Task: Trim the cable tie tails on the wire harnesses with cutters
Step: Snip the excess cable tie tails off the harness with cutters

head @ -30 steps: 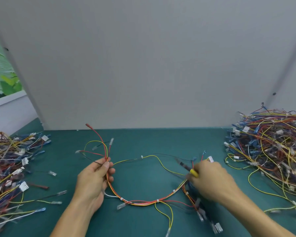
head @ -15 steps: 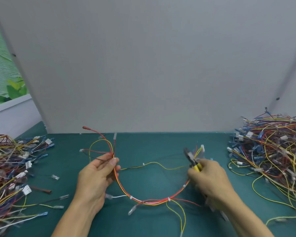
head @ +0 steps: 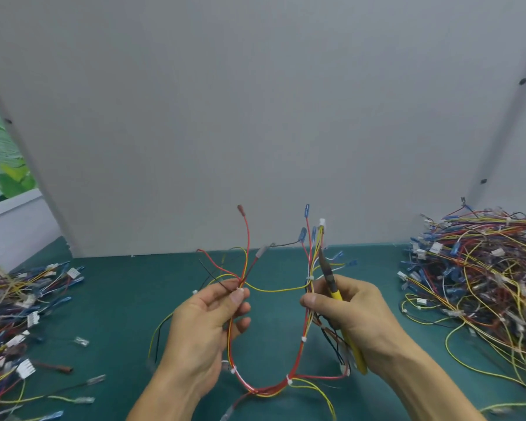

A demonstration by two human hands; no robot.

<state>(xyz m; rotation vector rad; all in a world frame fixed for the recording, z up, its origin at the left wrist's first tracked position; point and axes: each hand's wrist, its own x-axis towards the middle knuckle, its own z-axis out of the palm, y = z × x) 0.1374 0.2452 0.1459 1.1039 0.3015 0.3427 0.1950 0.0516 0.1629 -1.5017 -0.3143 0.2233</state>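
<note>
a person's two bare hands hold one wire harness (head: 268, 387) up over a dark green bench (head: 128, 299), seen from above and behind the hands.

the left hand (head: 207, 323) pinches the left branch of the harness between thumb and forefinger, right at a small white cable tie (head: 241, 289). above that grip, red, yellow and black wires fan upward and outward.

the right hand (head: 353, 311) is curled round the yellow handles of a pair of cutters (head: 331, 282), whose dark tip points up and slightly left. the tip lies close beside the harness's right branch, which rises past this hand's thumb to blue terminals and a white plug. whether the tip touches a wire is unclear.

between the hands the harness hangs in a u-shaped loop of red and yellow wires, with several white ties along it. one thin yellow wire stretches across from hand to hand.

a large tangled pile of harnesses (head: 483, 275) lies on the bench at the right, well apart from the hands. a smaller heap of harnesses (head: 12, 314) lies at the left edge, with a few loose wires near it. a plain grey board (head: 255, 117) stands at the back of the bench.
</note>
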